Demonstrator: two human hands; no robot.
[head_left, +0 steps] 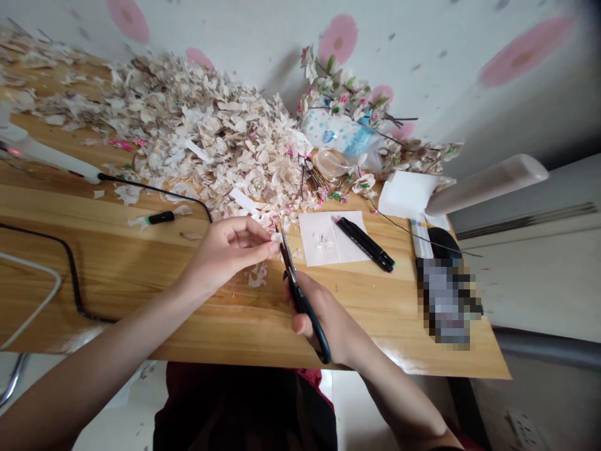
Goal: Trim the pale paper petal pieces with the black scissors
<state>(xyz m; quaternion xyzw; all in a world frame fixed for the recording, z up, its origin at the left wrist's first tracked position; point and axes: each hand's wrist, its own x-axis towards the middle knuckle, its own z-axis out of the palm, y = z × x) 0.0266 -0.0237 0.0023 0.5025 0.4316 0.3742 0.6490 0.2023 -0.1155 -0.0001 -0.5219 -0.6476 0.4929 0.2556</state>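
My right hand [328,322] grips black-handled scissors [295,285], whose blades point up and away from me. My left hand [230,250] pinches a small pale petal piece [275,237] right at the scissor tips. Both hands hover over the wooden table [117,269] near its front edge. A cut scrap of petal [257,275] lies on the wood between my hands. A big heap of pale petals [206,138] fills the table behind them.
A white paper sheet [328,238] and two black pens [366,243] lie right of the scissors. Artificial flower stems [347,94], a dotted bag and a tape roll [331,163] sit at the back. Black cable [70,269], a green-tipped pen [159,218] and a lamp [488,183] flank the area.
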